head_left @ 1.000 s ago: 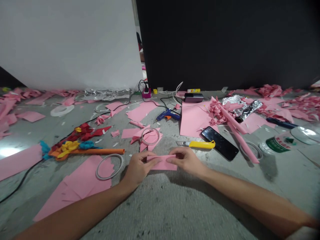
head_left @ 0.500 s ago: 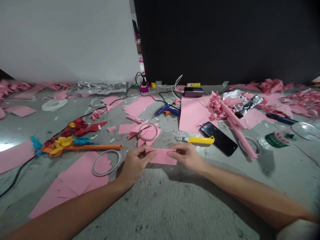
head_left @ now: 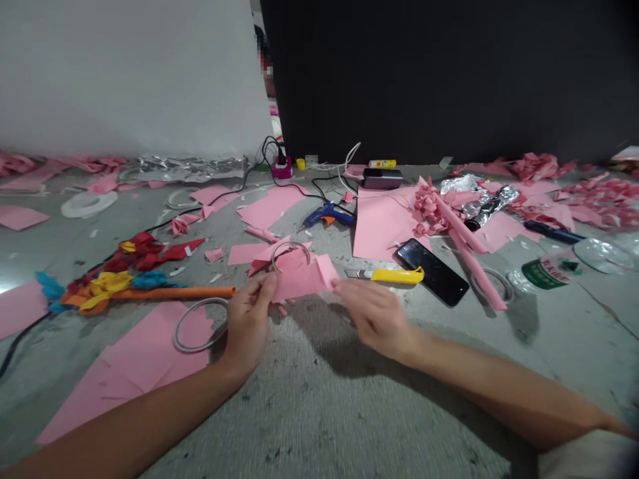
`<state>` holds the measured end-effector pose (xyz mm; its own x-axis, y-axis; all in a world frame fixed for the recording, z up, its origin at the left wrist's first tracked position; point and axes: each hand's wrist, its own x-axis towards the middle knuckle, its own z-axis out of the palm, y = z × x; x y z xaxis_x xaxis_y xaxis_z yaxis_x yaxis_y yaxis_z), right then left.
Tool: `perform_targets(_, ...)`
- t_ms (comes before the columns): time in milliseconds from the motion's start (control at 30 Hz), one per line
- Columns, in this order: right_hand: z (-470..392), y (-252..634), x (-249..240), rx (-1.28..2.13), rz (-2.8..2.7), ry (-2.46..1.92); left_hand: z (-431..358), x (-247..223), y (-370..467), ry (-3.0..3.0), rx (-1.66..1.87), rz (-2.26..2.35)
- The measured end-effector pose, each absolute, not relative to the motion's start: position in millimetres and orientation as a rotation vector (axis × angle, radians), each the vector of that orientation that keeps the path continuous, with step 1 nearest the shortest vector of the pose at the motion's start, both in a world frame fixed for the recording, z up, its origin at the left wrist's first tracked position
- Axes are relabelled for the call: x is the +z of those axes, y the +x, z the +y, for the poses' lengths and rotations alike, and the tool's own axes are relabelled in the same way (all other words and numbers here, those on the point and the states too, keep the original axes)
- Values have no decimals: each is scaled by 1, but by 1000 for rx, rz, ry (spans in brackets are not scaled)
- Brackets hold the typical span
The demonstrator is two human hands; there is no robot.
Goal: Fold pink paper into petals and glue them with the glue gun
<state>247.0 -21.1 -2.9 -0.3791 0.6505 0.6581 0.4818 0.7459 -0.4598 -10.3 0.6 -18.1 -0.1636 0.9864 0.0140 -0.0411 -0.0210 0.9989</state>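
Pink paper (head_left: pixel 298 283) hangs between the two hands, a paler flap at its right end. The left hand (head_left: pixel 248 324) pinches its left edge between thumb and fingers; the right hand (head_left: pixel 380 318) (slightly blurred) pinches the flap's corner. Just left of the left hand lies a grey ring (head_left: pixel 178 340); beyond the right hand, a yellow cutter (head_left: pixel 397 275) and a black phone (head_left: pixel 433 273).

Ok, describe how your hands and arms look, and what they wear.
Neither the left hand nor the right hand wears a glove or watch. A pale sleeve shows high on the right arm; no left sleeve is in view.
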Motion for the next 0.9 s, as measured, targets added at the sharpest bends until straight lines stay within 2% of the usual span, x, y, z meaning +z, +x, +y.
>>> perform_targets(167, -22, 241, -12, 97, -2585, -879, -3, -16, -10, 1166, 1362, 1306)
perform_targets(400, -28, 237, 1, -206, -2607, -1297, -2, -13, -8, 1158, 1309, 1276)
perform_targets(533, -29, 238, 9, -270, -2593, -1400, -2, -12, -8, 1175, 1286, 1280)
perform_targets(633, -28, 238, 11, -209, -2557, -1306, -1, -15, -9, 1169, 1278, 1277)
perform_targets(900, -34, 244, 4, 235, -2073, -1036, -3, -12, -7, 1202, 1336, 1337)
